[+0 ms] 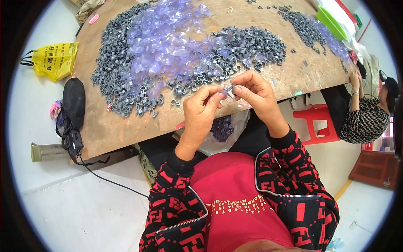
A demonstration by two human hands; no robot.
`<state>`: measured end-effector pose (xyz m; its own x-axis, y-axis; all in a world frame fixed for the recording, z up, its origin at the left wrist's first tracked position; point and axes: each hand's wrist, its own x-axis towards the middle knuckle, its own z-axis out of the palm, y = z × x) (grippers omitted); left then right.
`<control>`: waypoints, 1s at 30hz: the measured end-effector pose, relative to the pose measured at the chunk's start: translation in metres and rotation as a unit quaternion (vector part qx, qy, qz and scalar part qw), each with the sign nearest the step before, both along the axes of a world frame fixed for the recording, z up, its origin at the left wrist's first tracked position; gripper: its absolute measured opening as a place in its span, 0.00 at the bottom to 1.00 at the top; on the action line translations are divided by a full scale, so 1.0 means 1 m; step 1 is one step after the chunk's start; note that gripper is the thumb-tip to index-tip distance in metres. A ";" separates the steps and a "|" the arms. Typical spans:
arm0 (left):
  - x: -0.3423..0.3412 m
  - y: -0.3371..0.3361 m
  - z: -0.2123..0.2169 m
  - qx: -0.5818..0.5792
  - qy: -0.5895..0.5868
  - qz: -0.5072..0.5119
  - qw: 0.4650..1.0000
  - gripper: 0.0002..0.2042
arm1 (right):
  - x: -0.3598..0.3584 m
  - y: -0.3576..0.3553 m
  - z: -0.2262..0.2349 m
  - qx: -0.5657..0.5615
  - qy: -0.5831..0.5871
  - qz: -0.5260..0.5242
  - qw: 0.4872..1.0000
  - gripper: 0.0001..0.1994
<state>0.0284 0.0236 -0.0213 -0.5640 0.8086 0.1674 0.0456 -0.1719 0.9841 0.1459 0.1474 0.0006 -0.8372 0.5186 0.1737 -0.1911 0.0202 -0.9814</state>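
Over the near edge of the brown wooden table (126, 131), the person's 2 hands meet fingertip to fingertip. The left hand (200, 112) has thumb and forefinger pinched on a small translucent purple plastic piece (225, 91); the right hand (258, 94) has thumb and forefinger pinched on what looks like a small grey plastic clip (232, 87). The 2 parts lie at the meeting of the fingertips, which hide whether they are already joined.

The step in hand appears to be fitting the parts together. The next move would seem to call for a steady left pinch and a short, aligned push or turn from the right; a skewed start could make a part slip.

Just beyond the grip lies a heap of curved grey plastic clips (252, 47), and beyond it to the left a mound of translucent purple plastic cups (163, 38), so low forward travel is crowded. Right of the grip, bare board gives sideways room. Below the grip, past the table edge, a clear plastic bag (208, 147) holding dark purple pieces (222, 127) sits by the lap.
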 end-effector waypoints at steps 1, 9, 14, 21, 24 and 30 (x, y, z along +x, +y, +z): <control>0.000 0.000 -0.001 -0.001 -0.003 -0.001 1.000 0.07 | 0.000 0.000 0.000 -0.002 0.003 -0.001 1.000 0.07; -0.003 -0.001 0.000 -0.018 0.091 0.021 0.995 0.07 | -0.002 -0.001 -0.005 -0.022 -0.001 0.007 1.000 0.06; -0.004 0.003 -0.002 0.020 0.067 0.002 0.998 0.06 | -0.005 0.000 0.000 0.252 -0.004 -0.063 0.966 0.06; -0.009 0.001 0.004 0.006 0.018 -0.048 0.999 0.06 | -0.006 0.010 -0.003 0.465 0.053 -0.081 0.880 0.08; -0.022 -0.004 0.005 -0.081 -0.009 -0.153 0.985 0.06 | -0.004 0.016 -0.004 0.628 0.114 -0.036 0.769 0.12; -0.022 -0.005 0.022 -0.077 0.016 -0.160 0.984 0.05 | 0.002 0.012 0.009 0.444 0.076 0.022 0.893 0.09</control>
